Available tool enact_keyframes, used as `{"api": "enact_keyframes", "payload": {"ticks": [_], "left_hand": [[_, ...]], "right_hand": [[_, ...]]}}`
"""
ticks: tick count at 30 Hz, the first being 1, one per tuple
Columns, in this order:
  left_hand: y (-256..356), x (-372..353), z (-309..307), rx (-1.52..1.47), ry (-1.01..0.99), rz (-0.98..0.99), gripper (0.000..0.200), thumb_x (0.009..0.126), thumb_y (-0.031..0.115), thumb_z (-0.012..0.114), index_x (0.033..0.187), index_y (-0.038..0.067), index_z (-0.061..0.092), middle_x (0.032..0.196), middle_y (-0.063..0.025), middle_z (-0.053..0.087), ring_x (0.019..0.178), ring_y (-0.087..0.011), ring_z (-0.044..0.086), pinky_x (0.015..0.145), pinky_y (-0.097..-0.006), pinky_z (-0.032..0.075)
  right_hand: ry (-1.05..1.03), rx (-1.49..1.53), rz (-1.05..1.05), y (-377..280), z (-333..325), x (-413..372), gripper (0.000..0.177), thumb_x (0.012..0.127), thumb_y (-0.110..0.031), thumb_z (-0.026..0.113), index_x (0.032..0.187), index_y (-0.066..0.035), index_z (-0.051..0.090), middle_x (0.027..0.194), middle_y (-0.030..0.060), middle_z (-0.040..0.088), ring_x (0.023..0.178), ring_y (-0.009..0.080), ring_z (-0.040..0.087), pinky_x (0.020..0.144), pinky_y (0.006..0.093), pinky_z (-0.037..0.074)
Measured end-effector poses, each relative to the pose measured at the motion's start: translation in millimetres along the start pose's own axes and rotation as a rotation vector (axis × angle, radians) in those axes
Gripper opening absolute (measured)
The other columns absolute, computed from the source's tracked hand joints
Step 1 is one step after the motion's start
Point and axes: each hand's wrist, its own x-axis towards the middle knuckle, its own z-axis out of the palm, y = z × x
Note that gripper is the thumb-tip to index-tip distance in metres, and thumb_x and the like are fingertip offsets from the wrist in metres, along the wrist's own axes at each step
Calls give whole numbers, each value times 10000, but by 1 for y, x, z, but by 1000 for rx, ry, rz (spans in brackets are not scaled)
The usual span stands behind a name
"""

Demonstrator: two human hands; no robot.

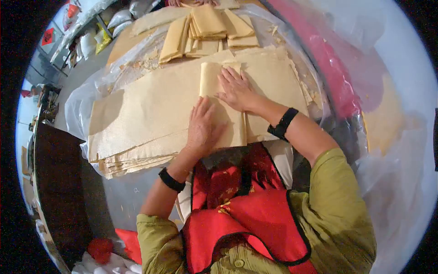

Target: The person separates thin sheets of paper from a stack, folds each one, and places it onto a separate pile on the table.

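Apparently, folded bundles [208, 21] are finished beyond the sheet stack [141, 109]; atop it, a folded sheet [209, 78] is pressed by left hand [204, 130] and right hand [236, 90], fingers released, with flat layers left unfolded

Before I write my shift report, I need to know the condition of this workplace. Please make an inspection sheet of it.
Surface: clear plastic film spreads under and around the large sheets.
Job's things: large tan sheets in a layered pile with uneven edges; a folded piece on top; folded bundles stacked behind.
Clutter: broken flakes on the film, beyond the pile.
Hands: right hand flat on the folded piece; left hand beside its left edge, slightly blurred. Neither grips anything.
Cables: nothing seen.
Surroundings: filled bags at far left; possibly another person's hands at the far edge, too cut off to confirm.
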Motion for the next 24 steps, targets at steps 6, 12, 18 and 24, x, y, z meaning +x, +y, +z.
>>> {"api": "enact_keyframes", "payload": {"ticks": [6,12,18,24], "left_hand": [[13,9,-10,-120,78,-238,624,629,181,694,1140,-49,419,1236,-257,347,1141,-383,350,943,-393,322],[-2,39,-20,-245,34,-696,668,575,208,732,1124,-44,447,984,-201,563,899,-333,551,778,-357,454],[-21,46,5,-666,-1,-722,397,617,202,716,892,-31,549,736,-105,589,657,-207,587,566,-322,481],[-7,23,0,-1552,184,-793,143,752,103,588,816,-2,514,740,-74,552,664,-186,563,570,-322,473]], "right_hand": [[34,-9,-20,3,3,1,586,834,-391,418,1246,13,315,1343,180,234,1253,319,195,996,497,167],[339,237,77,3,3,-5,559,818,-255,480,1264,14,277,1327,211,248,1235,338,232,1011,391,210],[362,469,126,13,8,-12,617,794,-195,503,1273,50,200,1287,273,272,1205,391,263,1007,395,233],[364,630,324,13,-32,-28,602,799,-267,503,1256,46,269,1154,232,457,1079,290,456,899,333,363]]}}
